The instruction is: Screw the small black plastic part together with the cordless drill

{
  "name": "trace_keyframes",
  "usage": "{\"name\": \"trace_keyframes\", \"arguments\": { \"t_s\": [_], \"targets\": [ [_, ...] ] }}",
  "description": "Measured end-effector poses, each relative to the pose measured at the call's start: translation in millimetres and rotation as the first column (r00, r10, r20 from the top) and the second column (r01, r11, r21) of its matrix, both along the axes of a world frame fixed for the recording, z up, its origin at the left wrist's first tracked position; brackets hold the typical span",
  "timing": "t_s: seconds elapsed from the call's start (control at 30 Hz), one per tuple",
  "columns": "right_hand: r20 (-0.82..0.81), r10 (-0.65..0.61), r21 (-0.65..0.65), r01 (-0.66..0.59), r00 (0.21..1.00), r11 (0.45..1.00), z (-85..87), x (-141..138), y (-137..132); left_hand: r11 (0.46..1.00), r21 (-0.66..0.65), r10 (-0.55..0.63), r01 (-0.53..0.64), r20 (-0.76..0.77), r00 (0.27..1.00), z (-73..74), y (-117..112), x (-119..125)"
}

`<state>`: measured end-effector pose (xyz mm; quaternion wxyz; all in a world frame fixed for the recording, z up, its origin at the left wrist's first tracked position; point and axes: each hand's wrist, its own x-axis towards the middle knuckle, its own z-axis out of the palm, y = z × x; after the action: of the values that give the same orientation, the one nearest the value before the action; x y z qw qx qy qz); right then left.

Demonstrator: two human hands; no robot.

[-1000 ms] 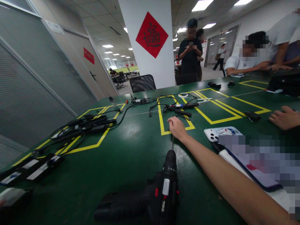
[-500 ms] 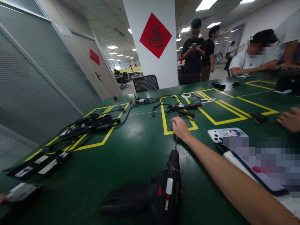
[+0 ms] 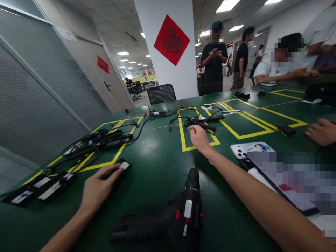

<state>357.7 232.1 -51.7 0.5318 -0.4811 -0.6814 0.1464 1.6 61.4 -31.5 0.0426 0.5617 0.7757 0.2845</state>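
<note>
Reaching out over the green table (image 3: 157, 157) with both hands at this point. The left hand (image 3: 98, 187) lies on top of a flat black module (image 3: 123, 166) with a white label. Its fingers are stretched along it and the thumb is tucked down its near side, so it's holding the thing against the tabletop, just inside the corner of a yellow tape outline (image 3: 105, 163). The right hand (image 3: 200, 138) is further out, inside another yellow tape box (image 3: 181, 134). I only see the back of it, with the fingers curled downward near a short black rod (image 3: 207, 127), and honestly I can't tell if it's pinching anything.

A black cordless drill (image 3: 183, 213) lies on its side between my two arms, bit pointing away toward the right wrist. A white phone (image 3: 248, 149) sits just right of that arm. A tangle of black cables (image 3: 105, 137) is off to the left, with two more labelled black modules (image 3: 39, 187) near the left edge. A co-worker's hand (image 3: 321, 131) rests at the far right.
</note>
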Motion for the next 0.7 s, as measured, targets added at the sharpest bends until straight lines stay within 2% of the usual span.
{"name": "trace_keyframes", "arguments": {
  "t_s": [0.1,0.17,0.23,0.33,0.4,0.43,0.57,0.7],
  "targets": [
    [0.046,0.141,-0.075,-0.137,0.989,0.988,14.4,-10,-9,0.954,0.042,-0.3,0.297,0.072,0.951,-13.6,53,52],
    [0.102,0.294,-0.192,-0.271,0.95,0.943,16.8,-13,-15,0.878,0.053,-0.478,0.475,0.126,0.869,-14.3,82,89],
    [0.171,0.429,-0.26,-0.379,0.887,0.888,13.8,-12,-17,0.771,0.044,-0.631,0.635,0.192,0.752,-11.0,103,121],
    [0.224,0.572,-0.345,-0.484,0.789,0.804,5.2,-7,-15,0.617,0.04,-0.761,0.786,0.285,0.582,-5.2,119,150],
    [0.245,0.63,-0.392,-0.519,0.737,0.759,1.0,-3,-13,0.561,0.054,-0.79,0.826,0.333,0.515,-3.4,123,157],
    [0.266,0.635,-0.407,-0.512,0.726,0.756,-0.1,-3,-13,0.547,0.063,-0.795,0.835,0.353,0.494,-3.2,123,158],
    [0.358,0.556,-0.419,-0.403,0.75,0.813,0.7,-6,-17,0.537,0.093,-0.783,0.838,0.423,0.455,-5.8,122,154],
    [0.334,0.551,-0.447,-0.386,0.765,0.807,1.0,-11,-19,0.565,0.123,-0.761,0.816,0.46,0.458,-9.8,122,152]
  ]
}}
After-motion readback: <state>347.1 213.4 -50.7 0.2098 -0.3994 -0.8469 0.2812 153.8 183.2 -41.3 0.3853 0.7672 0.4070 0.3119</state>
